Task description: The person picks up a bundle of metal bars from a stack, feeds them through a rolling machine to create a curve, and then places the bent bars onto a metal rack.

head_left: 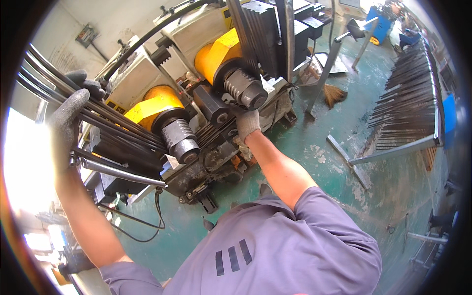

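Note:
My left hand (69,110), in a grey work glove, is closed around several long dark metal rods (125,123). The rods slant down from the upper left to the machine. My right hand (247,124), in a pale dirty glove, reaches in beside a black block (210,104) at the machine's middle. Its fingertips are hidden there, so what they touch cannot be made out. On either side of the block sit two dark ridged cylinders, the left one (179,140) and the right one (243,88), each behind a yellow housing, one of them the left housing (155,105).
A spring-wrapped bar (118,172) juts out below my left hand, with a black cable (160,216) hanging under it. At the right, a metal rack (393,153) bears several dark rods. A broom (335,95) and a metal post (324,76) stand on the green floor (314,152).

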